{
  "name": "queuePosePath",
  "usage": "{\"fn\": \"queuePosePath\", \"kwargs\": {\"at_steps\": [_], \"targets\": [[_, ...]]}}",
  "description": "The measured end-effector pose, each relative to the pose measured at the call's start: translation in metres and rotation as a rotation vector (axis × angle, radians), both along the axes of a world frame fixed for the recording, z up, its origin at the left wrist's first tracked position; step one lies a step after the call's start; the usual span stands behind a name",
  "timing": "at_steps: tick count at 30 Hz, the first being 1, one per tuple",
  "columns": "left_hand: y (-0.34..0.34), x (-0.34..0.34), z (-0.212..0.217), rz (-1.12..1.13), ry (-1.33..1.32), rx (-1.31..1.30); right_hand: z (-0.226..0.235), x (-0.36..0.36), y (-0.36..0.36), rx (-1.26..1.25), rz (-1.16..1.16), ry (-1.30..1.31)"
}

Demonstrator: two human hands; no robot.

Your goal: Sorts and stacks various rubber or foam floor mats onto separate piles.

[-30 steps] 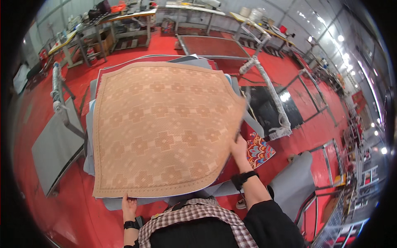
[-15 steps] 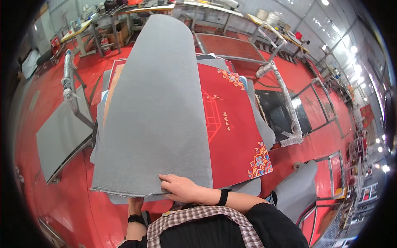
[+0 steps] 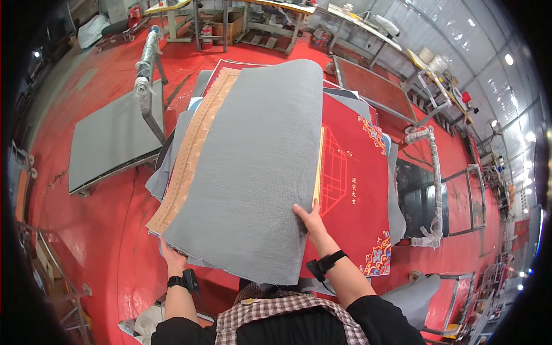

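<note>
"Mat of folded, grey-backed, tan-patterned fabric point(image 3: 253, 155): where?"

"Frame centre; right fingers point(image 3: 299, 211) pinch its right edge, thumb on top."

"Left fingers point(image 3: 165, 248)?"

"At its lower-left corner, partly hidden; I can't tell if they pinch."

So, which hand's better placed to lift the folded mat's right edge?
Probably the right hand: it seems to grip the folded mat there, while the left hand is near the lower left corner.

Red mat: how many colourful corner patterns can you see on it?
2: the upper pattern at the far right corner of the red mat, and the lower pattern at its near right corner. Others may be hidden under the grey-backed mat.
</note>
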State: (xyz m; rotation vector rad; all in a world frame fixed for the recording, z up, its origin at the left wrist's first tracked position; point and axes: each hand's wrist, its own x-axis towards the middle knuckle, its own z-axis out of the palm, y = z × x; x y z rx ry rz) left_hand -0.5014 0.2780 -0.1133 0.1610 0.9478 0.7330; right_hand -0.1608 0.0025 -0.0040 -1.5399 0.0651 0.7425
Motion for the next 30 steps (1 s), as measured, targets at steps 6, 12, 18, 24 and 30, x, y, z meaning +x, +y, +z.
{"fn": "queuePosePath", "kwargs": {"at_steps": [6,12,18,24,30], "targets": [[0.02,-0.003,-0.012,-0.245,0.179,0.231,-0.021,0.018,-0.021,-0.176,-0.027,-0.024],[-0.03,0.022,0.119,-0.45,0.08,0.591,0.034,0.047,-0.066,-0.087,0.005,-0.181],[-0.02,0.041,0.126,-0.81,0.087,0.76,0.089,0.048,-0.181,-0.146,0.054,-0.081],[-0.03,0.09,0.107,-1.141,0.255,1.018,-0.014,0.029,-0.247,-0.646,0.047,-0.553],[-0.045,0.089,0.113,-1.297,0.567,1.326,0.04,-0.005,-0.213,-0.718,0.063,-0.521]]}}
